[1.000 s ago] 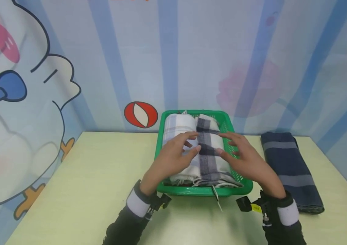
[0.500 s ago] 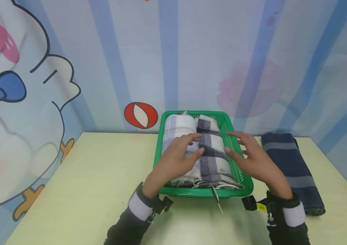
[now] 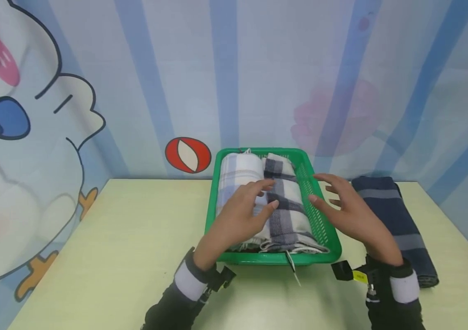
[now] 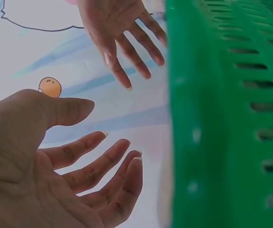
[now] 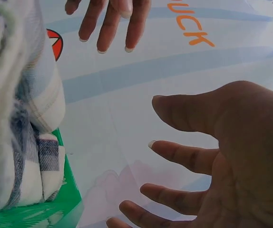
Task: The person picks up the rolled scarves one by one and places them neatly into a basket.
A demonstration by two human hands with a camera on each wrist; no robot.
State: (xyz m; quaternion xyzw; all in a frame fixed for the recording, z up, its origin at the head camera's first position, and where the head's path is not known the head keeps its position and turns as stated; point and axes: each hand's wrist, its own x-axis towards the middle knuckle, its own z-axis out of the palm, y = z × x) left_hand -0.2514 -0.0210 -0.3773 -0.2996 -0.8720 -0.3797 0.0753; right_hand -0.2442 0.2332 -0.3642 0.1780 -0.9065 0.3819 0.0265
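A green plastic basket (image 3: pixel 272 259) stands at the table's middle, near the back wall. Two folded cloths lie side by side in it: a white and pale blue one (image 3: pixel 242 168) on the left, a white and dark grey checked one (image 3: pixel 285 215) on the right. Over the basket hovers my left hand (image 3: pixel 239 213), fingers spread and loosely bent, nothing between them. My right hand (image 3: pixel 351 215) is at the basket's right side, also spread and holding nothing. In the left wrist view, both hands appear above the green rim (image 4: pixel 189 118).
To the right of the basket lies a folded navy cloth with grey stripes (image 3: pixel 394 229) on the pale table (image 3: pixel 143 229). A white tag (image 3: pixel 293 268) hangs over the basket's front rim. Behind is a patterned backdrop (image 3: pixel 267 73).
My right hand has moved right, from over the checked cloth to the basket's right side. My left hand has shifted slightly right. The cloths and basket look unmoved.
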